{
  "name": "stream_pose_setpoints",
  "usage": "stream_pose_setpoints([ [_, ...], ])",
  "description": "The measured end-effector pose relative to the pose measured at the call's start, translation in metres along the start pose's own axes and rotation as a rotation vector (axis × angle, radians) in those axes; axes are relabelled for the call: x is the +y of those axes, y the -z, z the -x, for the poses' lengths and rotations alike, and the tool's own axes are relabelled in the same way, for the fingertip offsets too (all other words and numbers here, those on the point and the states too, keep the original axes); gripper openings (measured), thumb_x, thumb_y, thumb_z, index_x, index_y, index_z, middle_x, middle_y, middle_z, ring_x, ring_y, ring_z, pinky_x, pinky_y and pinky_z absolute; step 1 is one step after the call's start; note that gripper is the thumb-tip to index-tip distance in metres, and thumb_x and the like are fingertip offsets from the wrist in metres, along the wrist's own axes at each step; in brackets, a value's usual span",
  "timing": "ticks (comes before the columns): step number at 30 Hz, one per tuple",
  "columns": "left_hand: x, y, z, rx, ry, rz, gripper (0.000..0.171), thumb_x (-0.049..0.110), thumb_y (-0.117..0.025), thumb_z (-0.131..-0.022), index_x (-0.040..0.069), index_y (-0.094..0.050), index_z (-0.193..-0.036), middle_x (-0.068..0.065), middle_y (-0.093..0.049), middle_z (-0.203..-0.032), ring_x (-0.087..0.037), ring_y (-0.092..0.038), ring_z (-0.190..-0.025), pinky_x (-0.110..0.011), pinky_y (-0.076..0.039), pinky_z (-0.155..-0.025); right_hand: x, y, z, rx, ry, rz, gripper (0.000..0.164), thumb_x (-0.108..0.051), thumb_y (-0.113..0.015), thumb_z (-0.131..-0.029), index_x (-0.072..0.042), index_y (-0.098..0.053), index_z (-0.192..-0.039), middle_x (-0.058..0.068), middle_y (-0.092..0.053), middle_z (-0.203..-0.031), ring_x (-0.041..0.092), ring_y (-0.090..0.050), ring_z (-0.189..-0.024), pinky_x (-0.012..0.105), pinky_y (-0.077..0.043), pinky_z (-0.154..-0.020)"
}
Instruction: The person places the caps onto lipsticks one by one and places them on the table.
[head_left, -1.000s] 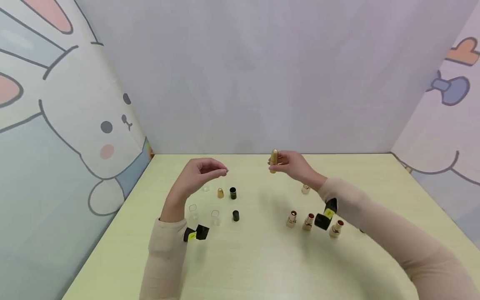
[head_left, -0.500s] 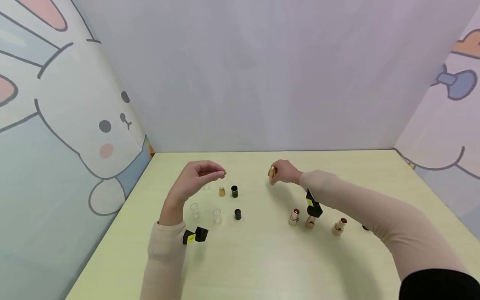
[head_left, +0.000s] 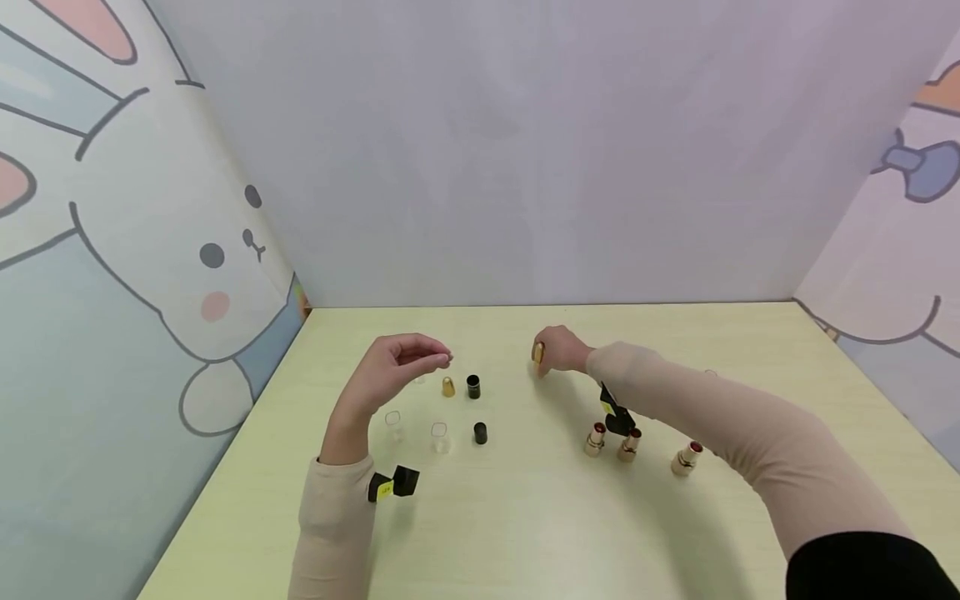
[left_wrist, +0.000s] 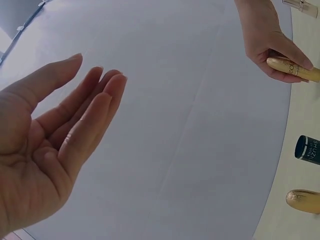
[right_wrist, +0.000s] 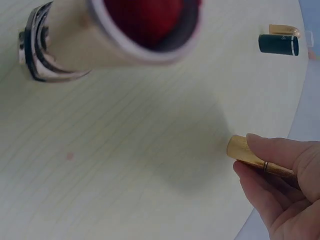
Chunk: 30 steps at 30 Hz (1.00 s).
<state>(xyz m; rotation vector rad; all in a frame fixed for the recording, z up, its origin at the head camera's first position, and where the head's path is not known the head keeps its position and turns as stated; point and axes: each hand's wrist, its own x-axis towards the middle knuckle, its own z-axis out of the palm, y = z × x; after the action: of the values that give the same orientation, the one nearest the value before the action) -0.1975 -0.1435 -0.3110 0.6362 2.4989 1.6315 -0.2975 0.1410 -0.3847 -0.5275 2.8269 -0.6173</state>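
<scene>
My right hand (head_left: pixel 561 348) grips a gold lipstick tube (right_wrist: pixel 245 150) with a rounded top, upright at the table's far middle. Its lower end is close to the tabletop; whether it touches I cannot tell. To the left, my left hand (head_left: pixel 393 371) hovers over the table with fingers loosely bent and nothing in them. A small gold cap (head_left: pixel 447 387) and a black cap (head_left: pixel 473 387) stand between the hands. In the left wrist view the right hand (left_wrist: pixel 272 47) pinches the tube around its middle.
Uncapped lipsticks (head_left: pixel 595 439) with red tops stand in front of the right forearm. Clear caps (head_left: pixel 440 437) and another black cap (head_left: pixel 480 432) stand near the left wrist. A grey backdrop (head_left: pixel 525 167) rises behind the table's far edge.
My right hand has lowered the gold lipstick tube from above the far edge down toward the tabletop, the forearm swinging over the lipsticks. The left hand has stayed nearly in place.
</scene>
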Motion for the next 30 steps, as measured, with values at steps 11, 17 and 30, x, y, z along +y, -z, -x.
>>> stream_pose_setpoints([
  [11, -0.002, 0.0, 0.002, -0.042, -0.013, -0.015, 0.024, 0.024, -0.064, -0.087, 0.007, -0.068, -0.104, -0.008, -0.069, -0.099, -0.01, -0.066, -0.088, -0.027, -0.051, -0.084, 0.003, -0.009, 0.0, -0.001, -0.018, -0.002, 0.022, -0.001, -0.076, -0.065, -0.002, -0.068, -0.085, 0.012, -0.065, -0.093, 0.022, -0.057, -0.082, 0.031, -0.049, -0.073],
  [17, -0.002, -0.001, 0.001, -0.044, -0.012, -0.033, 0.028, 0.026, -0.064, -0.087, 0.006, -0.067, -0.107, -0.008, -0.069, -0.101, -0.009, -0.065, -0.089, -0.029, -0.051, -0.085, 0.006, -0.012, -0.001, 0.015, -0.012, 0.018, 0.022, -0.001, -0.075, -0.066, -0.002, -0.067, -0.086, 0.013, -0.065, -0.093, 0.023, -0.057, -0.083, 0.033, -0.05, -0.073],
  [30, 0.0, 0.004, 0.002, -0.035, 0.009, -0.046, 0.03, 0.024, -0.067, -0.084, 0.007, -0.067, -0.108, -0.007, -0.069, -0.105, -0.011, -0.066, -0.092, -0.03, -0.051, -0.087, -0.002, 0.052, 0.021, 0.005, -0.056, 0.005, 0.042, 0.0, -0.072, -0.071, 0.008, -0.06, -0.11, 0.02, -0.065, -0.102, 0.031, -0.062, -0.095, 0.038, -0.051, -0.083],
])
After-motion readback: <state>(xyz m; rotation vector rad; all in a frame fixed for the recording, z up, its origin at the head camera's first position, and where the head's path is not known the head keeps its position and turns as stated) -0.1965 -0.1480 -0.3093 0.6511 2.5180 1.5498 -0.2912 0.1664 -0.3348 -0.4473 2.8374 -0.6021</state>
